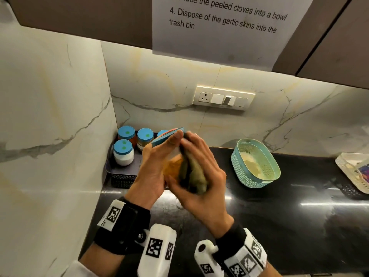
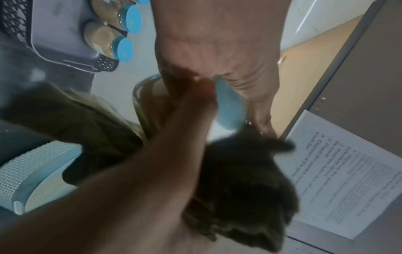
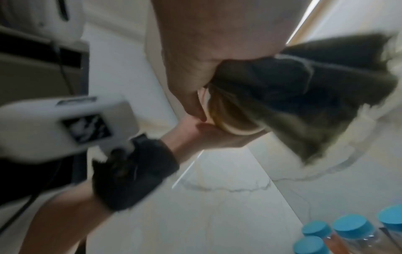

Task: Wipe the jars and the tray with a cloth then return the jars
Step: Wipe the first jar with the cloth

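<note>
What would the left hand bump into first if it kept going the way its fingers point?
Probably the marble back wall. The left hand, gripping the jar, points up and away, seemingly passing above the jars in the tray; depth is unclear.

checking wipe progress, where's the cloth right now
In the head view the cloth is in the right hand, pressed against the jar that the left hand holds above the counter, just right of the tray.

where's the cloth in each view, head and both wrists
Head: centre, the cloth pressed against the held jar by the right hand.
Left wrist: lower middle, dark and blurred.
Right wrist: upper right.
Shared landmark: the blue-lidded jars.
</note>
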Tool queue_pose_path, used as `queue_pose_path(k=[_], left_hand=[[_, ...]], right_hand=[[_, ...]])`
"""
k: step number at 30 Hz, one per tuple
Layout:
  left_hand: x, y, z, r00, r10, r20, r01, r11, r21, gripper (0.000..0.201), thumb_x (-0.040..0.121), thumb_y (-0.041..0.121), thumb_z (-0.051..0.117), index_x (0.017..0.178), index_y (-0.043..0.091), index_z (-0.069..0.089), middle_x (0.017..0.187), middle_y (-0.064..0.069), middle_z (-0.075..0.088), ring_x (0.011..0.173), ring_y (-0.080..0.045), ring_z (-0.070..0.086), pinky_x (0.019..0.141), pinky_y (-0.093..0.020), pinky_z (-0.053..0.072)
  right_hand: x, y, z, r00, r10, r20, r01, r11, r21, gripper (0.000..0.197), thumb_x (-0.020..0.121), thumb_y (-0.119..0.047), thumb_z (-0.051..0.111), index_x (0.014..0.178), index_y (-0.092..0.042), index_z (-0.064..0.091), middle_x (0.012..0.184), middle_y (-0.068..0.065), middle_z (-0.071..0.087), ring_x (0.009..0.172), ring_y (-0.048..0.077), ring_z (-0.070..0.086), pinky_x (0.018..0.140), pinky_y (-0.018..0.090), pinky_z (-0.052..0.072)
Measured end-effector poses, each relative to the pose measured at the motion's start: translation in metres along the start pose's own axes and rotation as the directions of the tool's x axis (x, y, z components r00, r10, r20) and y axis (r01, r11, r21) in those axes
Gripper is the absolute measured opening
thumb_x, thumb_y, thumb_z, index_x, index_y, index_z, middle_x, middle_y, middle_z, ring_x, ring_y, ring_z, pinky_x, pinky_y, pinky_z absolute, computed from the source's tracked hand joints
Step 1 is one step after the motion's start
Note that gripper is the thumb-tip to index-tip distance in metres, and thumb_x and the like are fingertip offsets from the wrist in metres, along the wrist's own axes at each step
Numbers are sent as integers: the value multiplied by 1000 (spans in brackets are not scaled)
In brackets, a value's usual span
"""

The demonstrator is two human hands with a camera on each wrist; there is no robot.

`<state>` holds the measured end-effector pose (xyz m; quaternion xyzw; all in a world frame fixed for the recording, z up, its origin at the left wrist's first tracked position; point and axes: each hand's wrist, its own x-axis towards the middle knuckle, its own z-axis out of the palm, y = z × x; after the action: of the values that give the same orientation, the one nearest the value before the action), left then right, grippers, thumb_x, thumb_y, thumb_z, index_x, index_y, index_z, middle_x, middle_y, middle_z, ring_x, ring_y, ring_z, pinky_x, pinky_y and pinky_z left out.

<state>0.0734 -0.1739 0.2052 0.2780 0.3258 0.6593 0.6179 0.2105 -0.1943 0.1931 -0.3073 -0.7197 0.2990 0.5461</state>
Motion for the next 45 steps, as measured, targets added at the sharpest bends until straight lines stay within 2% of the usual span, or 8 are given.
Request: queue_pose_path(k=[3,6,12,18,22,27,35,45], left_hand=[[3,-2,5,995,9,-101,-5,999,45,83,42,59,101,104,9,76,108,-17,74,105,-34,72,96,-50,58],[1,-4,13,987,66,-146,-58,996,63,86,51,54,100,116,5,74,117,-19,75,113,-36,71,103,-57,54],[-10,9,4,995,17,94,-31,988,149,76,46,55,98,111,21,77,107,-4,79,101,-20,76,76,-31,62],[-6,23,0,964,-59,258,26,992,127,88,22,57,101,101,24,81,89,4,79,81,-9,75,65,-26,60],[-5,18,6,983,-19,183,-12,985,169,85,35,58,99,113,30,80,106,-5,77,100,-21,72,79,-36,62],[-5,15,7,994,29,104,-43,989,142,97,48,51,99,131,10,69,132,-20,68,126,-40,64,102,-54,54],[2,8,8,999,-34,-38,31,997,-64,120,37,57,102,133,-2,63,119,-19,70,108,-30,71,96,-46,61],[6,13,10,986,-48,-159,48,999,-1,98,53,48,100,127,-5,65,129,-32,66,120,-48,66,99,-62,55]], right_hand=[[-1,14,-3,992,-121,30,123,986,-109,76,71,-2,96,139,-1,62,155,16,53,152,33,41,121,57,38],[11,11,-3,994,109,1,-106,967,231,82,71,13,90,143,-1,56,149,11,60,143,26,54,118,54,45],[20,0,-23,962,263,73,-272,908,319,90,66,9,93,145,-8,55,141,10,67,133,24,64,110,44,54],[29,-1,-37,685,534,495,-723,412,555,92,62,-20,95,143,-4,56,127,19,73,112,33,74,86,43,63],[19,-7,-21,811,511,283,-576,619,534,77,71,-17,86,142,-13,58,133,18,70,122,38,69,99,55,59],[9,-15,-7,935,354,21,-334,858,390,81,69,3,93,141,-7,58,128,4,74,122,20,71,98,31,59],[7,18,8,980,-196,-23,189,965,-183,58,75,-8,92,128,0,69,143,18,63,142,41,52,111,61,46],[17,11,11,962,272,-21,-261,939,223,87,73,6,91,148,-8,51,140,4,66,133,17,63,110,38,53]])
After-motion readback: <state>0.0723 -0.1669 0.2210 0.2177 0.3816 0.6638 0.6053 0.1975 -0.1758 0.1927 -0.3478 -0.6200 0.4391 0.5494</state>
